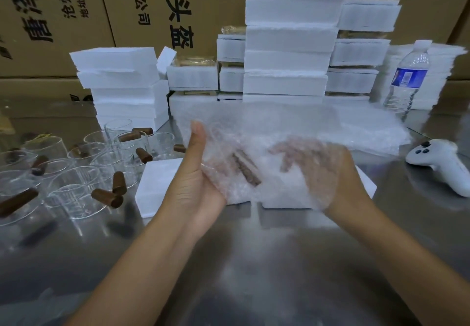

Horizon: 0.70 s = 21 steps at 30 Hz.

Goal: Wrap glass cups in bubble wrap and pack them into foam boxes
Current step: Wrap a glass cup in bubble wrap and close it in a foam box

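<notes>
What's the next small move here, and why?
Probably roll the cup into the loose bubble wrap: left hand and right hand hold it, brown handle showing through, but much of the sheet trails loose beyond them.
</notes>
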Motion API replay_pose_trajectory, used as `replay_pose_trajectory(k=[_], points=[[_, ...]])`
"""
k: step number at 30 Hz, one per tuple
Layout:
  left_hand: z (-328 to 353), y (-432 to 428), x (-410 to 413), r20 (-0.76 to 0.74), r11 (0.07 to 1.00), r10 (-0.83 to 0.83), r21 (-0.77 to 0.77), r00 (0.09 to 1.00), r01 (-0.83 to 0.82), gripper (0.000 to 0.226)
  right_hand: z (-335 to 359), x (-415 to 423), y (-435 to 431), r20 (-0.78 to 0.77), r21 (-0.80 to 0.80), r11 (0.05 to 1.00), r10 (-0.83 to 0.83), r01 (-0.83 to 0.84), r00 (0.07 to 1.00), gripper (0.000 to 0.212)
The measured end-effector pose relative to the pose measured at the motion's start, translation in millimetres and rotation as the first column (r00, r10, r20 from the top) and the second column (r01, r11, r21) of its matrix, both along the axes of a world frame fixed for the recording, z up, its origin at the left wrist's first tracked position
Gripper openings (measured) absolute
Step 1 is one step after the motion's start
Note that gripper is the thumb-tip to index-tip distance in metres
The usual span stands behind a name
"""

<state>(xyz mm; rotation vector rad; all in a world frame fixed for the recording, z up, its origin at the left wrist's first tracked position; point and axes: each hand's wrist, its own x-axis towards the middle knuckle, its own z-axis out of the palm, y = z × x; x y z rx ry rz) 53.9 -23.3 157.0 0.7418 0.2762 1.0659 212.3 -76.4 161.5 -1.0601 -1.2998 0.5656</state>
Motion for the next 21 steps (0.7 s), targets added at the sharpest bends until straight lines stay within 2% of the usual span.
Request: replay_pose_trajectory(k=[3,5,7,9,11,13,16,19,21], points=[[1.9,6.7,-6.3,0.134,0.997,0.068,-0.048,0.989,-0.062,0.057,0.7,0.2,0.1,0.019,0.138,0.94,-0.317,0.311,0.948,0.025],[3.5,8.6,-10.3,0.204,0.994,0.095,-0.065,0.974,-0.083,0.069,-1.9,4.5,1.9,-0.097,0.119,0.92,-0.363,0.373,0.927,0.016],[2.9,10.1,-10.9,0.237,0.993,0.102,-0.081,0.966,-0.085,0.074,-2.6,6.0,4.8,-0.14,0.031,0.952,-0.297,0.304,0.945,0.018],[2.5,10.3,-10.6,0.237,0.992,0.111,-0.08,0.965,-0.094,0.075,-7.1,5.4,6.2,0.023,-0.013,0.983,-0.181,0.181,0.983,0.034],[1.1,9.7,-8.0,0.207,0.993,0.109,-0.076,0.972,-0.095,0.078,-11.0,-0.5,4.8,0.217,-0.066,0.996,-0.037,0.053,0.975,0.04],[-0.9,8.1,-4.4,0.178,0.995,0.085,-0.058,0.98,-0.076,0.082,-14.7,-5.0,3.3,0.282,-0.122,0.99,0.1,-0.068,0.954,0.046],[-3.6,4.1,1.9,0.119,1.0,0.024,0.016,0.993,-0.026,0.082,-16.4,-11.6,1.4,0.245,-0.142,0.965,0.25,-0.22,0.937,0.041],[-4.9,1.4,6.4,0.069,0.996,-0.014,0.084,0.998,0.008,0.079,-15.2,-14.0,3.0,0.119,-0.038,0.986,0.164,-0.161,0.979,0.02],[-5.5,1.1,7.3,0.089,0.995,-0.001,0.096,0.996,-0.008,0.067,-12.2,-11.2,3.7,0.02,0.039,0.994,0.097,-0.098,0.995,0.017]])
